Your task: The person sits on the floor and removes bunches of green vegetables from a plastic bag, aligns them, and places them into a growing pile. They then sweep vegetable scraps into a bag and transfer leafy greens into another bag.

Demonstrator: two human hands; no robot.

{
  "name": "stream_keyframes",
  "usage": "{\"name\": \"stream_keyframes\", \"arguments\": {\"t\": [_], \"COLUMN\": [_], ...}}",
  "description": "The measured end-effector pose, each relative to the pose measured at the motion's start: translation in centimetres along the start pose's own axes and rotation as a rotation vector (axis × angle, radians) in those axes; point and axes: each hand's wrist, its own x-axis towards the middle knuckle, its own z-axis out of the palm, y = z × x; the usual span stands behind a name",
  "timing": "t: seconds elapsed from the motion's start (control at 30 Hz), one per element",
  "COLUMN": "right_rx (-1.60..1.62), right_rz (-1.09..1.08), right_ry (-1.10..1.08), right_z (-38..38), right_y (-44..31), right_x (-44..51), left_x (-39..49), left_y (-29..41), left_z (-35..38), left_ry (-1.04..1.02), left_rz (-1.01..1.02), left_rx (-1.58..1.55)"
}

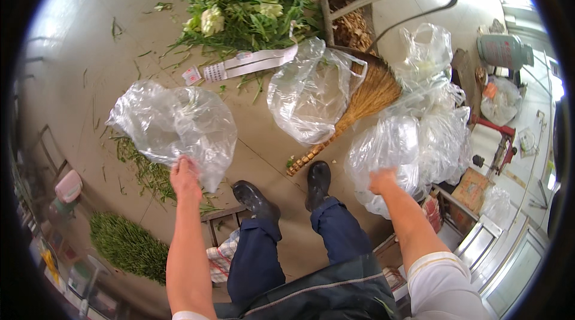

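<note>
My left hand [185,178] pinches the near edge of a clear plastic bag [179,118], which hangs spread out over the floor on the left. On the right, my right hand [384,181] is against a bunched clear plastic bag [382,145] at the front of a heap of similar bags [442,140]. Its fingers are partly hidden, so its grip is unclear. Between my hands, another clear bag with a handle loop [310,95] lies partly over a straw hand broom [359,100]. A white printed strip [260,62] touches that bag's far side.
Leafy vegetable trimmings [242,10] are piled ahead, beside a long-handled dustpan [350,23] holding dry scraps. Loose stems [143,167] and a green bundle [128,246] lie to the left. My dark boots [256,201] stand on the tiles. A gas cylinder [503,50] is far right.
</note>
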Motion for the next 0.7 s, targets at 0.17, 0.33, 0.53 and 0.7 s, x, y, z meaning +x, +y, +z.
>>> {"name": "stream_keyframes", "arguments": {"t": [0.17,0.33,0.53,0.7], "right_rx": [0.1,0.237,1.966,2.154], "right_rz": [0.257,-0.149,-0.606,-1.021], "right_ry": [-0.627,-0.3,0.963,1.334], "right_z": [11.8,9.7,-19.0,-42.9], "right_y": [8.3,5.6,6.2,12.9], "right_x": [-2.8,-3.2,0.0,-7.5], "left_x": [-1.8,-5.0,-7.8,-3.2], "left_y": [4.6,0.6,-6.5,-3.3], "left_z": [1.0,4.4,6.5,6.7], "left_ry": [-0.04,0.419,0.453,0.437], "left_rz": [0.06,-0.003,0.016,-0.017], "left_rx": [0.135,0.261,0.189,0.136]}}
